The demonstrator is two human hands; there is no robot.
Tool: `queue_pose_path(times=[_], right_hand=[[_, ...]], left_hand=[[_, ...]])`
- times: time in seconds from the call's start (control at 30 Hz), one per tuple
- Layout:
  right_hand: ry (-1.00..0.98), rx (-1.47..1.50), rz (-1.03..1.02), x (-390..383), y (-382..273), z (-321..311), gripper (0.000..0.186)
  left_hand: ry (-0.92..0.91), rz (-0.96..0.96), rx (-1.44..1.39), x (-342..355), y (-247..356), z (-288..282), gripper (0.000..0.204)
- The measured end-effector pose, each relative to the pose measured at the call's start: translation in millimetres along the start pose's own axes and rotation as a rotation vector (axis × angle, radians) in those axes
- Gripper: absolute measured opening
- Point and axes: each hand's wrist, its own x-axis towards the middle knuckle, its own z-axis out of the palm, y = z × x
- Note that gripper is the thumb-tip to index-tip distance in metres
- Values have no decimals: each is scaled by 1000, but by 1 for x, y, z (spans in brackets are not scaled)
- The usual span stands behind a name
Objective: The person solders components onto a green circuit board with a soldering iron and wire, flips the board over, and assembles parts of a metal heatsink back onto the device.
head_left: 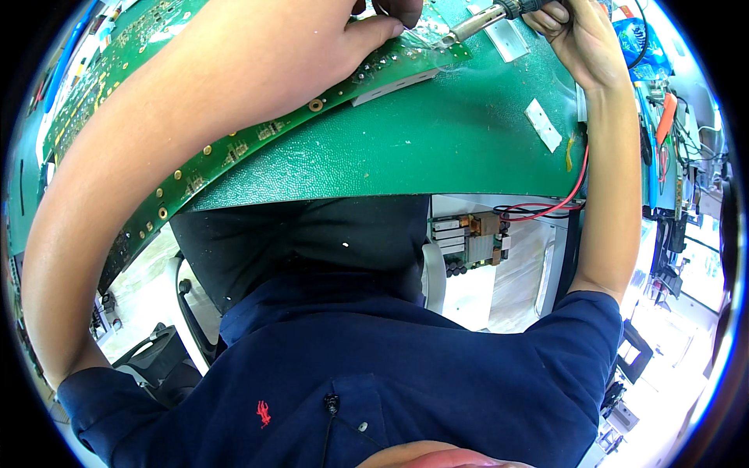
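Green mat (351, 160), pale floor (524, 273); right hand (581, 43) closed round soldering iron (480, 23); left hand (351, 31) (grip unclear) at circuit board (335, 95).

I get a bright, fairly crisp view, burnt out to white around four o'clock. Glare speckles the green table (437, 144) toward twelve, and the circuit board (257, 134) glints beside the left fingers (376, 31). The navy shirt (437, 366) reads darker at six. Fisheye distortion bends my edges, with blue fringing at three and black corners.
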Motion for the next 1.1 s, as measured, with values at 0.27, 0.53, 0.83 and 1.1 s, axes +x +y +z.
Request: queue_pose_path(times=[0.27,0.53,0.83,1.1], right_hand=[[4,18,2,1,2,-4,27],[13,10,-10,0,1,-3,26],[29,-9,-7,-2,0,-2,28],[29,-46,-47,-2,0,-1,30]], left_hand=[[10,-81,63,2,3,8,11],[38,12,-37,2,-6,8,12],[44,31,-13,0,-6,5,13],[42,-118,-1,2,-9,6,10]])
